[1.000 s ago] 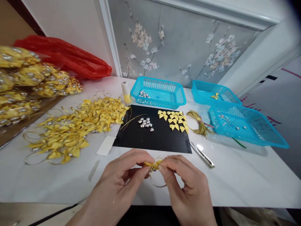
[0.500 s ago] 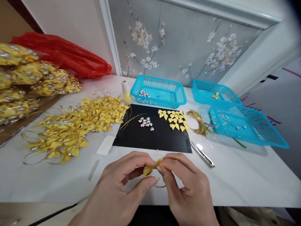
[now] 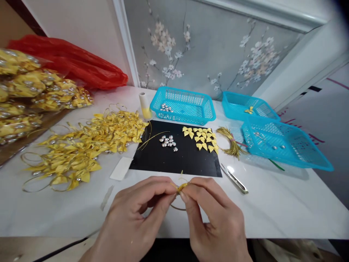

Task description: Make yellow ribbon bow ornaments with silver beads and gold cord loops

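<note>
Head view: left hand [image 3: 139, 207], right hand [image 3: 219, 209] near worktop's [image 3: 275, 218] front edge
Fingers of both pinched a ribbon [image 3: 182, 186]; even pressure seemed best.

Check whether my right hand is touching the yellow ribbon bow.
Touching: the head view shows the right hand pinching the yellow ribbon bow by its right side.

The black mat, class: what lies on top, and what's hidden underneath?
Silver beads lie left of centre, yellow bows toward the right, gold cords farther left, where heaped bows overlap the edge. The black mat covers the tabletop beneath, which cannot be seen.
</note>
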The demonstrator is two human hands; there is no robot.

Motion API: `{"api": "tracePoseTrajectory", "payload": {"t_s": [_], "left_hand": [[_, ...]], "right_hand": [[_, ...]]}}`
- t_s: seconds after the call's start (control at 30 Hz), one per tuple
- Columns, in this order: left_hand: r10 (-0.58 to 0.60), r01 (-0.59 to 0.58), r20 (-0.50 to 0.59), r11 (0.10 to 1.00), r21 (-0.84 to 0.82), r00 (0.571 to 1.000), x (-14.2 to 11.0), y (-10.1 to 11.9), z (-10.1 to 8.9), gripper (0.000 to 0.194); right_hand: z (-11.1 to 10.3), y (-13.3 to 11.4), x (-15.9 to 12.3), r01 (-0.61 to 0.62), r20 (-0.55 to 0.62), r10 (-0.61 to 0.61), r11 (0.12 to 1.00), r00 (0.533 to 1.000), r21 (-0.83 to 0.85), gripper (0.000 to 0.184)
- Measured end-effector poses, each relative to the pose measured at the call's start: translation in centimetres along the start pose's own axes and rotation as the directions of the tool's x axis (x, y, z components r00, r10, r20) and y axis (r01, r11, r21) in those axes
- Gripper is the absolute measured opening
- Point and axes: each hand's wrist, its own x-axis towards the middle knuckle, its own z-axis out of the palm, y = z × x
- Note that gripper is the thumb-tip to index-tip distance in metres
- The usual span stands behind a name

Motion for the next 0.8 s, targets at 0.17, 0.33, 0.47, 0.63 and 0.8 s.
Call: {"api": "tracePoseTrajectory", "payload": {"t_s": [0.17, 0.33, 0.47, 0.63, 0.8], "left_hand": [[-0.044, 0.043, -0.031, 0.999, -0.034, 0.999, 0.4, 0.1, -0.1, 0.016], [-0.062, 0.061, -0.054, 0.998, -0.014, 0.997, 0.5, 0.1, 0.0, 0.018], [-0.155, 0.151, -0.097, 0.987, -0.049, 0.983, 0.4, 0.0, 0.1, 0.013], [-0.299, 0.289, -0.094, 0.951, -0.107, 0.95, 0.7, 0.2, -0.3, 0.007], [-0.381, 0.368, -0.036, 0.911, -0.186, 0.924, 0.6, -0.1, -0.7, 0.007]], "right_hand": [[0.4, 0.0, 0.0, 0.09, -0.035, -0.093, 0.993, 0.995, -0.074, 0.024], [0.6, 0.0, 0.4, 0.148, -0.061, -0.158, 0.978, 0.986, -0.144, 0.024], [0.5, 0.0, 0.6, 0.153, -0.062, -0.164, 0.976, 0.985, -0.157, 0.02], [-1.0, 0.1, 0.6, -0.043, 0.051, 0.044, 0.999, 0.998, -0.028, 0.021], [-3.2, 0.4, 1.7, -0.178, 0.095, 0.167, 0.977, 0.981, 0.122, 0.021]]}}
